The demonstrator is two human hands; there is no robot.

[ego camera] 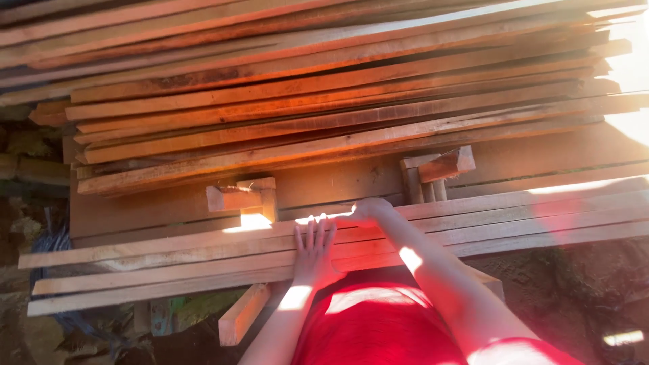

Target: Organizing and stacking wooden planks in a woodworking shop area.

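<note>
The left hand (314, 253) lies flat, fingers spread, on the long wooden slats (203, 260) at the near edge of the worktop (338, 182), pressing down without clasping anything. The right hand (365, 211) reaches further in, its grip curled over the far edge of the same slats; how tightly it holds cannot be told. Just behind stand two small wooden block stops (247, 199) (439, 169), and beyond them a tall stack of planks (324, 88)
</note>
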